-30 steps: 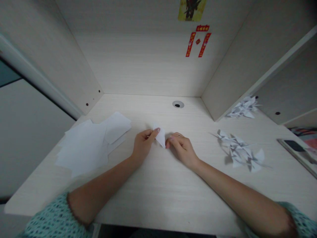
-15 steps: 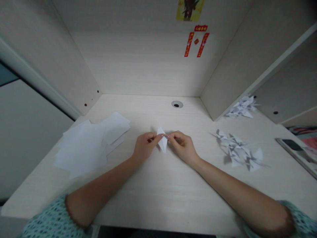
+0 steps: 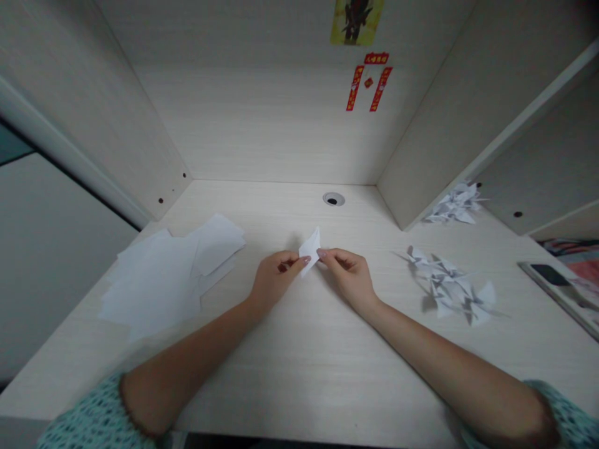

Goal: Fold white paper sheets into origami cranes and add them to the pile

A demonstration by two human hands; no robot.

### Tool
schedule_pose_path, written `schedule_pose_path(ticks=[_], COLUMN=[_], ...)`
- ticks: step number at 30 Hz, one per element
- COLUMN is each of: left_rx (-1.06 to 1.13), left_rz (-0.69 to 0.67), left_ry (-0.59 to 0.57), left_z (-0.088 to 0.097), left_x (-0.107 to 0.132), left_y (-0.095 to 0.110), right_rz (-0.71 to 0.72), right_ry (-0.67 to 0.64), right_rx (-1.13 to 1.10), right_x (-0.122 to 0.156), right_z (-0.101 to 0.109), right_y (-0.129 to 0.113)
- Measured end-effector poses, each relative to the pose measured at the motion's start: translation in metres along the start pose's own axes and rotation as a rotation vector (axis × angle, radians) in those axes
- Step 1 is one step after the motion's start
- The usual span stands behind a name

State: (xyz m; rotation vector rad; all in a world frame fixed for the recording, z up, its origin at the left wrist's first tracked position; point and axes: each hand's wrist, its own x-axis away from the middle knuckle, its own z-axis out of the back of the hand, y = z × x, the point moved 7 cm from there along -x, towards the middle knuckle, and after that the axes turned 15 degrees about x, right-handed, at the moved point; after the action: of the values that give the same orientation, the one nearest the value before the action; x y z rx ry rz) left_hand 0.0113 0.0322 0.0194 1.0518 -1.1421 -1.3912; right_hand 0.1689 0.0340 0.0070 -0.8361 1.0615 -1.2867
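The folded paper (image 3: 309, 247) is between my two hands, in front of me over the middle of the tabletop (image 3: 285, 374). It is a slim, pointed shape, and its long axis slants: one tip points away from me and a little to the right, the other back toward me and a little to the left. So my fingers meet it from the sides, across its narrow width, and both tips stand free of them.

My left hand (image 3: 274, 277) has its fingers closed on the left edge, the thumb lying over the face toward the near tip. My right hand (image 3: 350, 277) pinches the right edge, slightly farther up, with thumb and forefinger together. Neither hand is clearly nearer; both touch the paper, though my left covers more of it. Whether the near tip rests on the wood or is lifted just off it, I cannot tell.

Farther out, loose sheets (image 3: 154, 284) lie overlapping to my left, well apart from my fingers. To my right sits a cluster of folded paper pieces (image 3: 452, 284), with another heap (image 3: 456, 202) behind it by the upright panel (image 3: 435, 149), and a phone (image 3: 556, 284) beyond.
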Motion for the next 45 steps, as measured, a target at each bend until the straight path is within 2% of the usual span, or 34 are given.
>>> schedule_pose_path(ticks=[2, 5, 8, 10, 11, 13, 17, 20, 27, 37, 45], left_rx=[0.02, -0.009, -0.094, -0.142, -0.159, -0.128, 0.185, 0.265, 0.24, 0.147, 0.135], left_rz=[-0.01, -0.043, -0.073, -0.088, -0.092, -0.089, -0.041, -0.042, -0.084, -0.119, -0.11], left_ry=[0.001, -0.012, -0.019, -0.027, -0.029, -0.024, 0.027, 0.048, 0.054, 0.056, 0.098], left_z=[0.001, 0.001, 0.001, 0.001, 0.0, 0.0, 0.005, 0.007, 0.009, 0.01, 0.011], left_x=[0.0, 0.0, 0.001, 0.001, 0.001, 0.001, 0.001, 0.0, -0.001, 0.001, 0.003], left_y=[0.001, 0.001, -0.002, -0.004, -0.004, -0.005, -0.005, -0.005, -0.007, 0.0, 0.001], right_rz=[0.037, 0.207, 0.392, 0.419, 0.418, 0.382, 0.34, 0.312, 0.221, 0.201, 0.138], right_ry=[0.016, 0.006, -0.119, -0.233, -0.263, -0.238, -0.186, -0.138, -0.113, -0.108, -0.149], right_rx=[-0.075, -0.118, 0.054, 0.138, 0.147, 0.134, 0.145, 0.148, 0.073, 0.086, -0.006], right_x=[-0.001, -0.001, 0.003, 0.007, 0.007, 0.006, 0.003, 0.0, -0.001, 0.001, 0.0], right_z=[0.001, 0.005, 0.001, -0.005, -0.007, -0.006, -0.006, -0.003, 0.0, 0.003, -0.002], right_y=[-0.001, -0.015, -0.033, -0.036, -0.036, -0.031, -0.018, -0.012, -0.014, -0.02, -0.011])
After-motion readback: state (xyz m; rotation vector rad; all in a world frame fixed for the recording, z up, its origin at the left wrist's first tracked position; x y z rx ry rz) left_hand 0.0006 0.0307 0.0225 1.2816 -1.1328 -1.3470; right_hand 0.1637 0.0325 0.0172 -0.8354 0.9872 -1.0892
